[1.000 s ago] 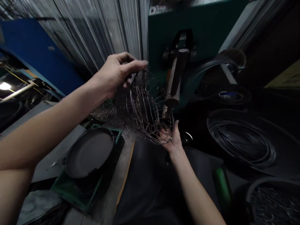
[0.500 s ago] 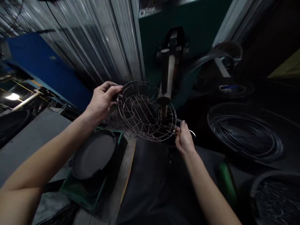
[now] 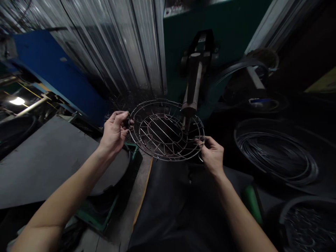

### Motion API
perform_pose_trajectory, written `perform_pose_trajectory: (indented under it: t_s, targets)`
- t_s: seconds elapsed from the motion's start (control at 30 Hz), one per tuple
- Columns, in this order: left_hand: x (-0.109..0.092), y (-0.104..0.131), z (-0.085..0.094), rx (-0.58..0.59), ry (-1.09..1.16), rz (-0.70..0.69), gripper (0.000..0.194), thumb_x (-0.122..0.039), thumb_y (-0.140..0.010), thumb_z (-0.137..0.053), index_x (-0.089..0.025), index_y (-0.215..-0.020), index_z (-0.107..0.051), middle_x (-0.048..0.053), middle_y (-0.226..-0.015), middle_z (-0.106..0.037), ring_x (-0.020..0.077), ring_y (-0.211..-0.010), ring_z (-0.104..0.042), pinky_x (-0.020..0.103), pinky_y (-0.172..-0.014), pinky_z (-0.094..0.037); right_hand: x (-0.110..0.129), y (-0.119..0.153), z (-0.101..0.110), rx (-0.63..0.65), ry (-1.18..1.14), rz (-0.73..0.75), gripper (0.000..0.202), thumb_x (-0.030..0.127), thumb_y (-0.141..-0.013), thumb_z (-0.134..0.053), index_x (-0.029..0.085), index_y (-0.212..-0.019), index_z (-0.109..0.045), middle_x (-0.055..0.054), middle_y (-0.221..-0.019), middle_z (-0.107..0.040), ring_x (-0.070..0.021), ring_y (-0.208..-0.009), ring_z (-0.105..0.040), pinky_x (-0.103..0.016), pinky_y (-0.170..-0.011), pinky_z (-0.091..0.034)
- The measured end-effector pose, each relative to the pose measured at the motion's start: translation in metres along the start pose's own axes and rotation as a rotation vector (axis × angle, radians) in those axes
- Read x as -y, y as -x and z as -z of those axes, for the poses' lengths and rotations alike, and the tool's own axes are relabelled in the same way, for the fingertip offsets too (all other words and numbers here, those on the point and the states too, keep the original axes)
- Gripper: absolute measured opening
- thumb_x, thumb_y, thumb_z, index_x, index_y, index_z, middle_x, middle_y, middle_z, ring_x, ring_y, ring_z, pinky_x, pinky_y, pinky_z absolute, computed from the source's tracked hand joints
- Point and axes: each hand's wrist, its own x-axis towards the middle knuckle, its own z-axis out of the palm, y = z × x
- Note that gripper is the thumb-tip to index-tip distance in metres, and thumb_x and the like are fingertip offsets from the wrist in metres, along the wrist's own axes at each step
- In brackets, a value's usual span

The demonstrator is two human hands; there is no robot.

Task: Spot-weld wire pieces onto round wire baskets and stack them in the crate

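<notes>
- Round grey wire-mesh basket (image 3: 167, 130) now lies nearly flat under the dark vertical welding electrode (image 3: 192, 91), lower and more level than before
- Left hand (image 3: 114, 131) has dropped, fingers pinching the left rim
- Right hand (image 3: 212, 154) pinches the right rim

A corrugated metal wall (image 3: 126, 45) runs behind, with a blue panel (image 3: 52, 73) to its left and a dark green machine housing (image 3: 225, 31) to its right. From that housing a brown cylindrical arm (image 3: 193, 89) hangs down. Off to the right lie coils of dark wire (image 3: 275, 154). A round dark pan (image 3: 115, 171) sits in a green tray (image 3: 96, 217), beside a grey sheet (image 3: 42, 164). A lamp (image 3: 17, 101) glows far left.
</notes>
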Motion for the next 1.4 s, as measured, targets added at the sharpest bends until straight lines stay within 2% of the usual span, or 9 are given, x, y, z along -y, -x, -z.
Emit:
perform_pose_trajectory:
  t_s: [0.23, 0.47, 0.57, 0.73, 0.87, 1.0, 1.13, 1.3, 1.4]
  targets:
    - [0.013, 0.008, 0.014, 0.030, 0.031, 0.077, 0.032, -0.034, -0.062, -0.074, -0.019, -0.080, -0.053, -0.004, -0.065, -0.057, 0.0081, -0.057, -0.059, 0.018, -0.051, -0.048, 0.000, -0.002, -0.002, -0.075, 0.041, 0.086, 0.022, 0.038, -0.074, -0.069, 0.018, -0.081, -0.068, -0.002, -0.076, -0.067, -0.0147, -0.071, -0.060, -0.028, -0.067, -0.046]
    - [-0.011, 0.007, -0.017, 0.171, -0.073, -0.126, 0.027, -0.029, -0.067, -0.077, -0.018, -0.075, -0.054, -0.004, -0.064, -0.055, 0.0060, -0.053, -0.054, 0.017, -0.050, -0.045, -0.020, 0.000, -0.018, -0.144, -0.013, -0.037, 0.029, 0.042, -0.067, -0.071, 0.015, -0.075, -0.063, 0.000, -0.068, -0.061, -0.0120, -0.064, -0.054, -0.026, -0.064, -0.043]
    - [-0.018, 0.005, -0.026, 0.227, -0.108, -0.195, 0.026, -0.029, -0.070, -0.076, -0.018, -0.075, -0.054, -0.004, -0.066, -0.055, 0.0058, -0.055, -0.053, 0.017, -0.051, -0.043, -0.026, -0.003, -0.025, -0.214, -0.041, -0.017, 0.030, 0.043, -0.066, -0.070, 0.016, -0.077, -0.062, -0.001, -0.070, -0.062, -0.0128, -0.066, -0.056, -0.028, -0.066, -0.045]
    - [-0.021, 0.004, -0.029, 0.290, -0.157, -0.257, 0.026, -0.034, -0.073, -0.074, -0.018, -0.076, -0.054, -0.003, -0.068, -0.054, 0.0058, -0.057, -0.053, 0.017, -0.050, -0.041, -0.026, -0.010, -0.027, -0.234, -0.057, -0.018, 0.031, 0.044, -0.064, -0.070, 0.016, -0.073, -0.061, -0.001, -0.070, -0.062, -0.0134, -0.067, -0.056, -0.028, -0.067, -0.046]
    - [-0.028, -0.003, -0.043, 0.323, -0.183, -0.305, 0.027, -0.034, -0.072, -0.076, -0.016, -0.077, -0.057, -0.003, -0.066, -0.054, 0.0053, -0.055, -0.050, 0.017, -0.044, -0.038, -0.030, -0.014, -0.032, -0.256, -0.074, 0.000, 0.031, 0.045, -0.065, -0.068, 0.016, -0.074, -0.059, 0.000, -0.072, -0.061, -0.0135, -0.069, -0.057, -0.029, -0.070, -0.047]
    - [-0.037, -0.009, -0.054, 0.315, -0.195, -0.265, 0.017, -0.022, -0.077, -0.069, -0.013, -0.075, -0.055, -0.005, -0.065, -0.053, 0.0033, -0.056, -0.051, 0.014, -0.049, -0.036, -0.029, -0.027, -0.038, -0.280, -0.054, 0.050, 0.031, 0.046, -0.067, -0.066, 0.017, -0.069, -0.055, 0.001, -0.068, -0.057, -0.0125, -0.067, -0.054, -0.028, -0.069, -0.046]
    - [-0.031, -0.001, -0.039, 0.267, -0.150, -0.168, 0.013, -0.016, -0.071, -0.068, -0.015, -0.074, -0.055, -0.005, -0.065, -0.056, 0.0057, -0.059, -0.054, 0.016, -0.051, -0.042, -0.019, -0.036, -0.036, -0.290, -0.007, 0.097, 0.030, 0.044, -0.068, -0.066, 0.017, -0.072, -0.056, 0.000, -0.068, -0.057, -0.0129, -0.068, -0.054, -0.028, -0.068, -0.045]
    - [-0.001, 0.010, 0.000, 0.172, -0.100, -0.016, 0.021, -0.023, -0.064, -0.069, -0.018, -0.079, -0.055, -0.003, -0.067, -0.057, 0.0099, -0.061, -0.059, 0.019, -0.052, -0.050, -0.011, -0.032, -0.027, -0.241, 0.091, 0.138, 0.027, 0.043, -0.074, -0.065, 0.017, -0.078, -0.061, 0.002, -0.066, -0.057, -0.0112, -0.062, -0.050, -0.024, -0.060, -0.041]
    - [0.014, 0.013, 0.013, 0.122, -0.064, 0.082, 0.023, -0.025, -0.063, -0.067, -0.018, -0.080, -0.053, -0.002, -0.067, -0.060, 0.0100, -0.062, -0.060, 0.019, -0.054, -0.051, -0.011, -0.031, -0.024, -0.209, 0.094, 0.151, 0.025, 0.042, -0.076, -0.064, 0.017, -0.081, -0.063, 0.000, -0.071, -0.060, -0.0126, -0.066, -0.053, -0.025, -0.062, -0.042]
